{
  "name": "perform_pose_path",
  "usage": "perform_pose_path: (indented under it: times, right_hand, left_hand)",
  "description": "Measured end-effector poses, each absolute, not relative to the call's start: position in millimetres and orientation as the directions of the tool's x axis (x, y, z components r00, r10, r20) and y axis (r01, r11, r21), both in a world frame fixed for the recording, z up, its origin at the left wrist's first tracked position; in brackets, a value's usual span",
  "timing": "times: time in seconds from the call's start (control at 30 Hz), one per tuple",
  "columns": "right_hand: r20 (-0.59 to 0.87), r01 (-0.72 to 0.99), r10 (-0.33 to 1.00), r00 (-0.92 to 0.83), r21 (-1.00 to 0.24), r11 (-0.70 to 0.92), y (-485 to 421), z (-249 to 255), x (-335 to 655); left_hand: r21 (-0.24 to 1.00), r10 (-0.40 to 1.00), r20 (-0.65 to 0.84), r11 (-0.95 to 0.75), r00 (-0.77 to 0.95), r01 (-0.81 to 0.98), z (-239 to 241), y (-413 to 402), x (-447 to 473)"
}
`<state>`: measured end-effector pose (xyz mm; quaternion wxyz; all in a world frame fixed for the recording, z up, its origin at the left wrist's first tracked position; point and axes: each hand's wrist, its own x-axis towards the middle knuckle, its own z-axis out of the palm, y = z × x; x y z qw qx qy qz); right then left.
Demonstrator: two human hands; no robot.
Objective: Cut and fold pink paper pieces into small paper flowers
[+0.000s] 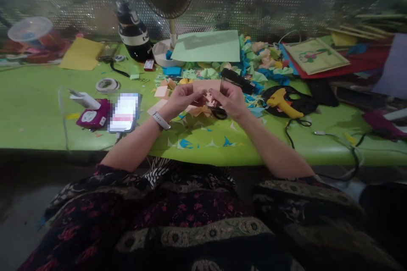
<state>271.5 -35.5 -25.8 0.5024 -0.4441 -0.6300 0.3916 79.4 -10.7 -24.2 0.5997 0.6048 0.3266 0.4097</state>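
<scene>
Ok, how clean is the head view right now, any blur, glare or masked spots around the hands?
Head view: the left hand and right hand on the peach paper are fairly sharp; the phone screen is pixelated out; the mesh backdrop and frame edges are soft and bowed by the lens; lighting is dim, without strong glare.

Left hand [182, 98] and right hand [231, 99] pinch a peach paper strip [206, 85]

This was a home craft workspace: a green table [38, 110] littered with paper scraps [203, 135], a yellow glue gun [284, 103] at centre right, tape rolls [107, 85] at left, coloured sheets [208, 46] behind.
</scene>
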Motion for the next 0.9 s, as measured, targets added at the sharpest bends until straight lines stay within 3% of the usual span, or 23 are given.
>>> perform_pose_path:
  times: [0.27, 0.57, 0.9]
  right_hand:
    - [0.245, 0.099, 0.969, 0.003, -0.965, 0.244, -29, -20, 283]
    - [0.277, 0.145, 0.952, -0.129, -0.945, 0.294, -29, -29, 272]
    - [0.311, 0.154, 0.941, -0.137, -0.931, 0.330, -32, -26, 270]
  left_hand:
    - [0.992, 0.910, 0.119, -0.094, 0.397, -0.083, -27, -4, 76]
    - [0.993, 0.882, 0.113, -0.086, 0.458, -0.080, -27, -6, 76]
    - [0.991, 0.889, 0.083, -0.026, 0.450, -0.133, -30, -4, 76]
